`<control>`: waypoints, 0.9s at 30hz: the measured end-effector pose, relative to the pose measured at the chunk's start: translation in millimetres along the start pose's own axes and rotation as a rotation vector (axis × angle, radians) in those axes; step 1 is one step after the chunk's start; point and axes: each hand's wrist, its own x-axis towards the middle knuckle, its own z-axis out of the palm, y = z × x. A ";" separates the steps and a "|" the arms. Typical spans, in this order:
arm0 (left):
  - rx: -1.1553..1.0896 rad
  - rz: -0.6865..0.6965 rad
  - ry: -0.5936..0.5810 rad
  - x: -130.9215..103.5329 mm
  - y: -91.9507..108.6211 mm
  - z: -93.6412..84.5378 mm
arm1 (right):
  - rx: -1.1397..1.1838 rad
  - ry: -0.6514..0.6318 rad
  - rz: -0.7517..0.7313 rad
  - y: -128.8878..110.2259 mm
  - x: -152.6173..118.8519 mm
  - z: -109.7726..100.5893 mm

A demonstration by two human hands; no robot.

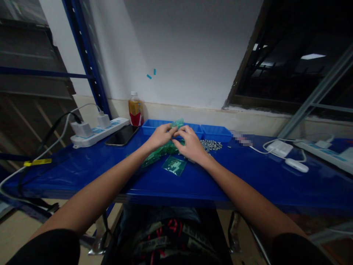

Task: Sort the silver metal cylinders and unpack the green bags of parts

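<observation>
Left hand point(161, 136) and right hand point(191, 146) grips pinched on bag point(177, 123); pull light, even, clear of metal parts point(212, 144).

White power strip point(327, 151) cut off at right, metal parts point(211, 145) partly hidden; raised green bag point(178, 123) blurred

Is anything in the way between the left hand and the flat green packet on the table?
Yes, the heap of green bags lies between the left hand and the flat green packet; I see nothing else there.
</observation>
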 end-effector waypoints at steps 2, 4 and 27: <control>0.131 0.098 0.043 -0.8 1.2 -1.3 | 0.032 0.001 0.042 1.4 1.4 1.7; 0.203 0.175 0.092 -2.3 3.7 -2.8 | 0.093 -0.002 0.148 4.6 4.1 3.8; 0.081 0.172 0.041 -2.8 15.7 -10.0 | 0.412 0.097 0.494 15.9 12.2 -8.0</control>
